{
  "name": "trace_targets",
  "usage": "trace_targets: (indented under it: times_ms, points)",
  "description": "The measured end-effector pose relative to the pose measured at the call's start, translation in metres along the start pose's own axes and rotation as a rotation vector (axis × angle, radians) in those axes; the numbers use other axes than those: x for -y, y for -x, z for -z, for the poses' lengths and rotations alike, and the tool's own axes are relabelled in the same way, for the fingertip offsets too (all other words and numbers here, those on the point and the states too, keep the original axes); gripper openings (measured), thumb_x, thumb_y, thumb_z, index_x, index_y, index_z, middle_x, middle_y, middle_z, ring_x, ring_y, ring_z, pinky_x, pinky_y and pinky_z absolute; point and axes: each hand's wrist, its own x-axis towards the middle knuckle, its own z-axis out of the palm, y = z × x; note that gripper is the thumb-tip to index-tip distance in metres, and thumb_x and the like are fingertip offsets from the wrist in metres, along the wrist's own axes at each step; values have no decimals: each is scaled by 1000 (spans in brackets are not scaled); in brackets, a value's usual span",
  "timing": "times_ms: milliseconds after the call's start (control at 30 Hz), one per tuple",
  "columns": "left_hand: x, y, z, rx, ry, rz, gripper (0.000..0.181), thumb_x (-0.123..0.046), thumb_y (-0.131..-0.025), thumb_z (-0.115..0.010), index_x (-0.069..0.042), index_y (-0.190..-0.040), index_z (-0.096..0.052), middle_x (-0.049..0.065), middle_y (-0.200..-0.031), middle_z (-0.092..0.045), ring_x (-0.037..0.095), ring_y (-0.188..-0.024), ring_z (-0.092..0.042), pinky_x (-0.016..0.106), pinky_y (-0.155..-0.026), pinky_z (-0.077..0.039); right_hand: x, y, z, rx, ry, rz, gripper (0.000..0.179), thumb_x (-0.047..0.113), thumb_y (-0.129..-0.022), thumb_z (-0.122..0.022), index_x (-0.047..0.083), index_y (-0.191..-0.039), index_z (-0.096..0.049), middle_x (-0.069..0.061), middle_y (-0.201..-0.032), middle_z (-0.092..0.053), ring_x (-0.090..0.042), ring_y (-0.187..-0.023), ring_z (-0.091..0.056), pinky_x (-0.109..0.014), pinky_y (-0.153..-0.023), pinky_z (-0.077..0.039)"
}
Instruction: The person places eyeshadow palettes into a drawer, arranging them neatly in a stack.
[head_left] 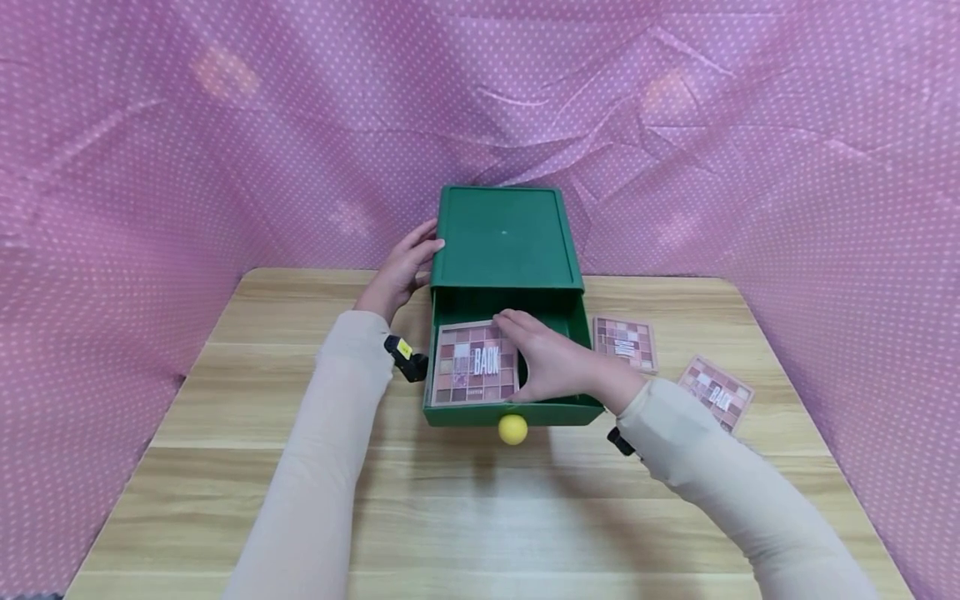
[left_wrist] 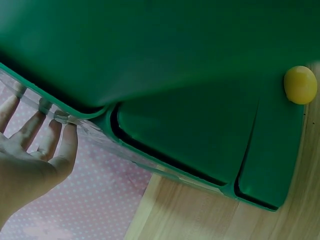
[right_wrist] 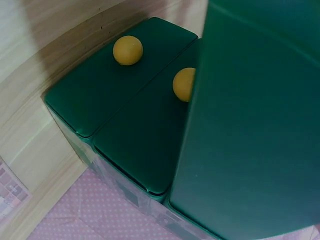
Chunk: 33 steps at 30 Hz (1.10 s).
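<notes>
Palette (head_left: pixel 474 363) in pulled-out drawer (head_left: pixel 450 416), pinched by right hand (head_left: pixel 555 360), two more palettes (head_left: pixel 626 343) still out on table (head_left: pixel 247 467), left hand (head_left: pixel 400 273) spread against green box (head_left: pixel 510 237).

Your head view is bright and fairly crisp, with a pale sheen on the bench (head_left: pixel 502 525) and soft shadows below the drawer (head_left: pixel 465 416). You get hazy orange glows on the pink curtain (head_left: pixel 225 72). Your wrist views are dimmer; the left blurs the near cabinet (left_wrist: pixel 125 45).
</notes>
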Motion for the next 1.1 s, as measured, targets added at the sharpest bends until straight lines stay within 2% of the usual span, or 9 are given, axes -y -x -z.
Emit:
trace_targets:
  times_ms: [333,667,800,1100]
  points:
    - [-2,2,-2,-12,-12,16,49,-24,-85,-55,-26,-131,-38,-5,-129,-38,20,-109,-41,40,-83,-38,-3,-2,-5,64,117,-20,96,33,-62,-76,-4,-134,-22,-16,-137,-23,-25,-125,-17,-32,-99,-20]
    - [-1,-1,-4,-26,9,13,49,-22,-84,-55,-25,-130,-39,-4,-129,-38,21,-109,-40,41,-86,-36,-6,-3,-9,85,196,11,96,30,-61,-78,-4,-133,-24,-16,-136,-25,-25,-125,-20,-32,-99,-20]
    - [0,-4,-3,-27,23,12,49,-21,-84,-55,-25,-130,-39,-4,-129,-38,22,-109,-40,42,-87,-34,-7,-2,-8,88,167,4,94,30,-63,-76,-4,-133,-23,-16,-137,-24,-26,-126,-17,-32,-99,-19]
    - [0,-5,-2,-11,15,1,49,-21,-84,-56,-25,-130,-40,-4,-129,-38,21,-110,-39,42,-87,-35,-1,9,8,73,-5,-63,85,33,-71,-70,-2,-134,-24,-14,-138,-22,-23,-126,-17,-34,-98,-21]
